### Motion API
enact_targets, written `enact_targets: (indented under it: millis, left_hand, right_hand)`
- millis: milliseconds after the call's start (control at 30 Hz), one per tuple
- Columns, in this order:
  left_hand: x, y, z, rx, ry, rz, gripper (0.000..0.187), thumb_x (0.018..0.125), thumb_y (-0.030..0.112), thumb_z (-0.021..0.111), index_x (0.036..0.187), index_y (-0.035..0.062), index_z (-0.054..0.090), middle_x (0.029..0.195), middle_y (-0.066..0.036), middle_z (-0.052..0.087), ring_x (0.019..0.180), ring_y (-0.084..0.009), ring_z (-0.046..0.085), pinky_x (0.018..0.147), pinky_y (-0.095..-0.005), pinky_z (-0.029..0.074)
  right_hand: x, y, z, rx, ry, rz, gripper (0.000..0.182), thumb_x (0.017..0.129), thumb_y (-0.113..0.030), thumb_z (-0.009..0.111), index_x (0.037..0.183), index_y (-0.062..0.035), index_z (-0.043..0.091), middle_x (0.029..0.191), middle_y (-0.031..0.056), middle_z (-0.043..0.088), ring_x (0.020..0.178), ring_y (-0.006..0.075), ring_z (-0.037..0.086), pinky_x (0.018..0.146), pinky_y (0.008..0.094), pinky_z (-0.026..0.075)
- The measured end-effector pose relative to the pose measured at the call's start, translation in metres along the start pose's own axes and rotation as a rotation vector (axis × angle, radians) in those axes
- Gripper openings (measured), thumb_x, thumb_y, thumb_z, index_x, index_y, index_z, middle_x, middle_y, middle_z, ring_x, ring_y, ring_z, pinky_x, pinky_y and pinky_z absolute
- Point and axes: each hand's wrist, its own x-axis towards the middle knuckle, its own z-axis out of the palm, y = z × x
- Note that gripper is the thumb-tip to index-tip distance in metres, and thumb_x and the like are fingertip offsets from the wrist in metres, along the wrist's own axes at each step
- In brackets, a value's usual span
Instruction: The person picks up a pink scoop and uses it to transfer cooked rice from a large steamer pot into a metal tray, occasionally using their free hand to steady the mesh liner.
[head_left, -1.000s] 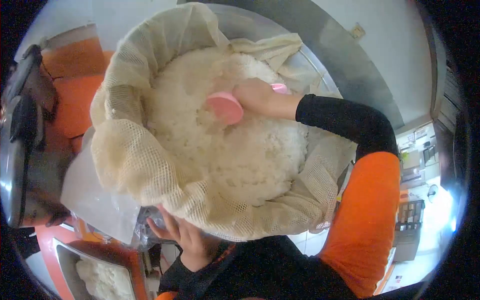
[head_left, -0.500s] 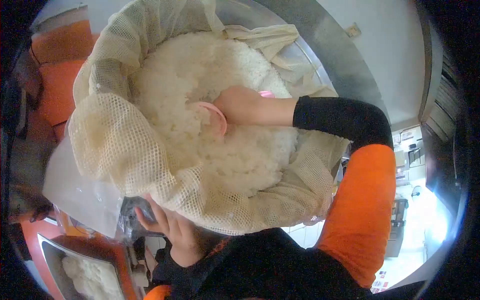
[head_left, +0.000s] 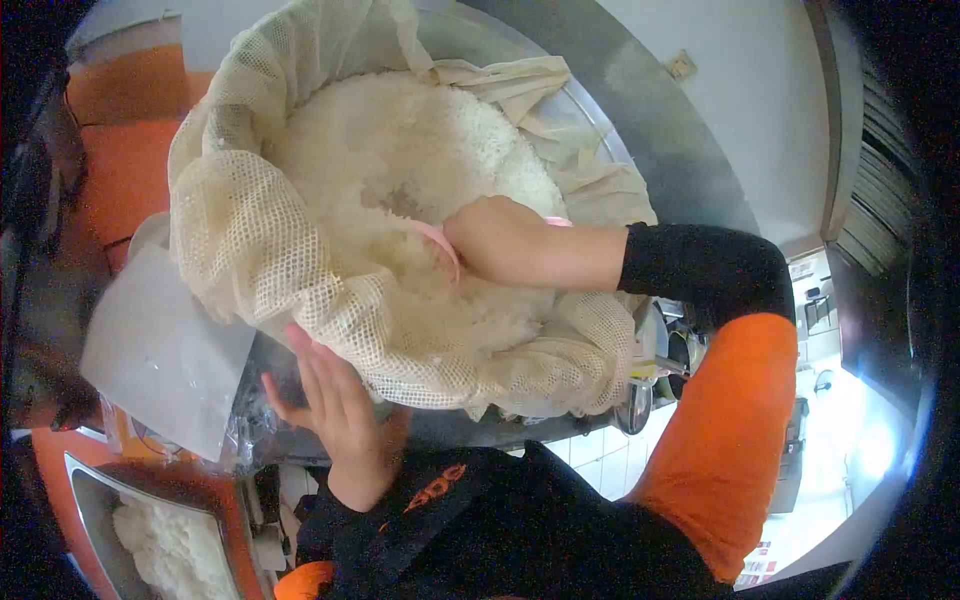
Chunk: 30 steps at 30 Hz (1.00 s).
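Note:
White rice [head_left: 410, 150] fills a large round vessel lined with cream mesh cloth [head_left: 250, 220], whose edges drape over the rim. My right hand [head_left: 500, 240] is closed round a pink scoop [head_left: 440, 250], its curved edge sunk in the rice; part of the scoop is hidden by the hand. At the lower left rim, my left hand [head_left: 340, 420] is open with fingers spread, the fingertips against the mesh cloth and the vessel's outer side.
A metal tray [head_left: 90, 500] of white rice stands at the lower left. Above it lie a translucent white sheet [head_left: 165, 350] and clear plastic wrapping [head_left: 245, 435]. A metal container [head_left: 632, 405] and other kitchen items are beyond the vessel's lower right edge.
My right hand and the scoop have shifted slightly down and right in the view. More of my left hand shows below the cloth. The vessel's lower edge appears higher.

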Motion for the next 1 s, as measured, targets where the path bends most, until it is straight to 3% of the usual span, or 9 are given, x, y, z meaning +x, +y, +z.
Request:
enact_targets:
  millis: [267,433,533,633,667,767,967,1000]
  left_hand:
    - [0.005,0.008,-0.011,0.019,-0.08,-0.054,0.108,0.054,0.04,0.074,0.135,-0.007,0.021,0.139,-0.028,0.026,0.13,-0.0332,0.031,0.104,-0.0557,0.002]
    - [0.008,0.009,-0.01,0.058,-0.016,-0.026,0.112,0.053,0.051,0.071,0.136,-0.0052,0.02,0.141,-0.026,0.026,0.13,-0.0308,0.031,0.104,-0.0543,0.002]
    - [0.011,0.016,-0.017,0.057,-0.053,-0.054,0.114,0.054,0.053,0.071,0.137,-0.0041,0.019,0.141,-0.025,0.024,0.132,-0.0296,0.028,0.104,-0.0536,0.003]
    - [0.013,0.022,-0.024,0.04,-0.051,-0.067,0.114,0.054,0.052,0.072,0.138,-0.0034,0.017,0.142,-0.025,0.021,0.133,-0.0296,0.024,0.104,-0.0528,0.003]
    - [0.01,0.023,-0.028,0.031,-0.045,-0.069,0.114,0.054,0.051,0.072,0.138,-0.0032,0.017,0.143,-0.025,0.021,0.134,-0.0298,0.023,0.104,-0.0525,0.003]
    - [-0.01,0.026,-0.053,-0.03,-0.018,-0.069,0.115,0.054,0.049,0.074,0.138,-0.003,0.016,0.143,-0.026,0.018,0.134,-0.0334,0.02,0.104,-0.0521,0.008]
    - [-0.08,0.007,-0.104,0.048,0.037,-0.204,0.104,0.061,0.035,0.077,0.138,-0.0014,0.019,0.144,-0.026,0.015,0.131,-0.0389,0.023,0.103,-0.0475,0.021]
    - [-0.092,0.008,-0.113,-0.001,0.072,-0.263,0.091,0.067,0.022,0.074,0.138,0.0017,0.022,0.144,-0.024,0.017,0.129,-0.038,0.027,0.103,-0.0453,0.023]
  right_hand:
    - [-0.023,-0.012,-0.006,0.061,0.053,-0.091,0.018,0.069,-0.023,0.064,0.078,-0.007,0.063,0.071,0.0166,0.062,0.068,0.0362,0.06,0.061,0.0436,0.048]
    - [-0.024,0.001,-0.009,0.056,0.109,-0.166,0.021,0.07,-0.024,0.064,0.083,-0.0066,0.061,0.071,0.0175,0.061,0.071,0.0374,0.059,0.062,0.0441,0.047]
    - [-0.027,0.01,-0.018,0.223,0.176,-0.312,0.019,0.071,-0.02,0.063,0.08,-0.0046,0.06,0.067,0.0171,0.059,0.063,0.0323,0.059,0.058,0.0424,0.045]
    - [-0.031,0.012,-0.041,0.335,-0.07,-0.257,0.016,0.07,-0.013,0.063,0.083,-0.0045,0.058,0.061,0.0103,0.057,0.054,0.0199,0.053,0.051,0.036,0.041]
    - [-0.037,0.008,-0.047,0.602,-0.121,-0.162,0.023,0.076,-0.014,0.061,0.098,-0.007,0.059,0.07,0.0026,0.061,0.054,0.0188,0.052,0.051,0.0343,0.042]
    - [-0.044,0.006,-0.066,0.755,-0.277,0.072,0.012,0.079,-0.012,0.063,0.086,-0.0101,0.053,0.055,-0.006,0.041,0.044,0.0046,0.035,0.039,0.0225,0.025]
    - [-0.028,0.036,-0.081,1.034,-0.198,0.099,0.014,0.082,-0.015,0.064,0.084,-0.0115,0.05,0.053,-0.0091,0.033,0.042,0.0012,0.027,0.037,0.0195,0.019]
    - [-0.033,0.029,-0.094,1.062,-0.179,0.058,0.013,0.082,-0.015,0.063,0.084,-0.0116,0.05,0.054,-0.0093,0.033,0.042,0.0011,0.027,0.037,0.0187,0.019]
